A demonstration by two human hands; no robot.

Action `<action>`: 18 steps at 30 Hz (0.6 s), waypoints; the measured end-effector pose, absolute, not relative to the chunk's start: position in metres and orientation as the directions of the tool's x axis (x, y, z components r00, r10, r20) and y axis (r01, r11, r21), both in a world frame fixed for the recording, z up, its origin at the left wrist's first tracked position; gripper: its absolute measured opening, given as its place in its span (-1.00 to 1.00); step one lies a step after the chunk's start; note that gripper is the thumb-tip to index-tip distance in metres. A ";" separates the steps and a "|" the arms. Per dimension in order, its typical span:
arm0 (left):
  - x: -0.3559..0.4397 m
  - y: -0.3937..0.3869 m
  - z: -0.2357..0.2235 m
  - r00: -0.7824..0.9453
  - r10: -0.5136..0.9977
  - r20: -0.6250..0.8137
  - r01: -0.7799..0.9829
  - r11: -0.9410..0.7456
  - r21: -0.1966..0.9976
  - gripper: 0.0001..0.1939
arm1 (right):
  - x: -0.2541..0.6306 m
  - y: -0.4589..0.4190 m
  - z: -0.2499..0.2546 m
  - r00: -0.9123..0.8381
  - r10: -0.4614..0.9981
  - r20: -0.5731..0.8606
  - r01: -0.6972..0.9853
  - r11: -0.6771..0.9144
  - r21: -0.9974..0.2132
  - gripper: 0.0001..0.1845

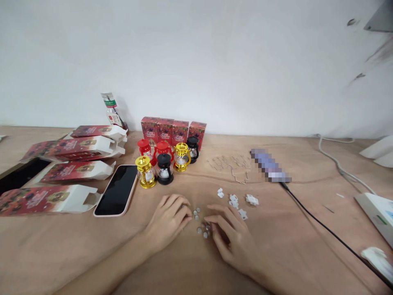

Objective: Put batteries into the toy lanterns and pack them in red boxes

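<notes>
Small silver discs (199, 230) are scattered between the loosely curled left hand (170, 221) and the bent right hand (232, 237), at whose fingertips several are clustered, though whether any is pinched cannot be told.

PASS: between lanterns (165, 170), white pieces (233, 200) | BLOCK: silver discs (205, 235); black cable (307, 213)

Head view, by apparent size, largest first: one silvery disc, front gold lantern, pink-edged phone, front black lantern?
1. Pink-edged phone
2. Front gold lantern and front black lantern: too alike to rank
3. One silvery disc
</notes>
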State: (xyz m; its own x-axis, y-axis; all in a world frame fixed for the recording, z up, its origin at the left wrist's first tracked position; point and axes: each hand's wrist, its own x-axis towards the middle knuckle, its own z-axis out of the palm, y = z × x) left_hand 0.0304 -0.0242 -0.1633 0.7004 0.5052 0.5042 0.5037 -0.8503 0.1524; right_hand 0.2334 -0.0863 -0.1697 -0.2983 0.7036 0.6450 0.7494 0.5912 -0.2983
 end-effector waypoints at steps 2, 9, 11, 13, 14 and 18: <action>0.030 -0.023 -0.163 0.705 0.482 0.520 0.491 -0.861 0.132 -0.81 | 0.234 -0.087 -0.168 -0.300 0.695 0.653 0.745 0.599 -0.295 -0.71; 0.028 -0.025 -0.163 0.714 0.396 0.577 0.434 -0.897 0.079 -0.77 | 0.235 -0.090 -0.166 -0.326 0.700 0.636 0.739 0.608 -0.290 -0.75; 0.028 -0.026 -0.162 0.715 0.385 0.583 0.423 -0.903 0.078 -0.78 | 0.236 -0.090 -0.167 -0.329 0.695 0.639 0.743 0.609 -0.278 -0.76; 0.029 -0.026 -0.161 0.708 0.374 0.599 0.413 -0.907 0.077 -0.80 | 0.236 -0.089 -0.167 -0.327 0.693 0.643 0.751 0.603 -0.269 -0.76; 0.029 -0.027 -0.160 0.705 0.367 0.606 0.407 -0.910 0.077 -0.80 | 0.236 -0.089 -0.168 -0.322 0.695 0.643 0.755 0.598 -0.268 -0.76; 0.029 -0.028 -0.158 0.686 0.365 0.630 0.403 -0.911 0.089 -0.81 | 0.238 -0.088 -0.169 -0.321 0.697 0.641 0.758 0.595 -0.266 -0.75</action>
State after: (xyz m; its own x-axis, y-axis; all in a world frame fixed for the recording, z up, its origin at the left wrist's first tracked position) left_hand 0.0289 -0.0279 -0.1584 0.6860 0.3646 0.6297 0.4026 -0.9110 0.0889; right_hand 0.2384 -0.0880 -0.1691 -0.3215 0.6966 0.6414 0.7581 0.5952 -0.2664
